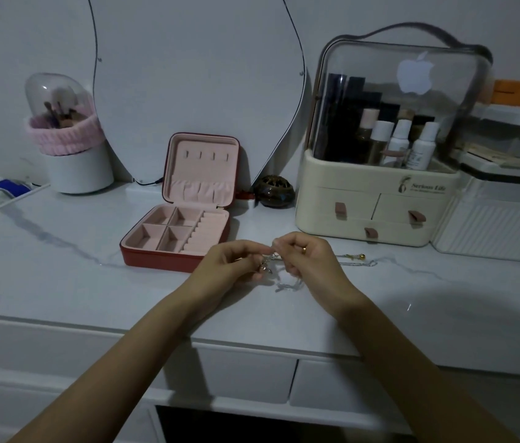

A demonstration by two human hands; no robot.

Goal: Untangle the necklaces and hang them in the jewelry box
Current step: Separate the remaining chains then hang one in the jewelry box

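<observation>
Both hands' grip pinching tangled necklaces between left hand, right hand

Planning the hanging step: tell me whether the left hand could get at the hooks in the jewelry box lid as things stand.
Probably yes. The jewelry box stands open with its lid upright, hooks facing the person, nothing in front. But the left hand is pinching the tangled necklaces with the right hand.

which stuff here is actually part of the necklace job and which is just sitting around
Part of the job:
- tangled necklaces, pinched between left hand and right hand
- open jewelry box, hooks in the lid bare
- another chain on the table, right of the hands

Just lying about:
- mirror
- brush holder
- makeup organizer
- small dark pot
</observation>
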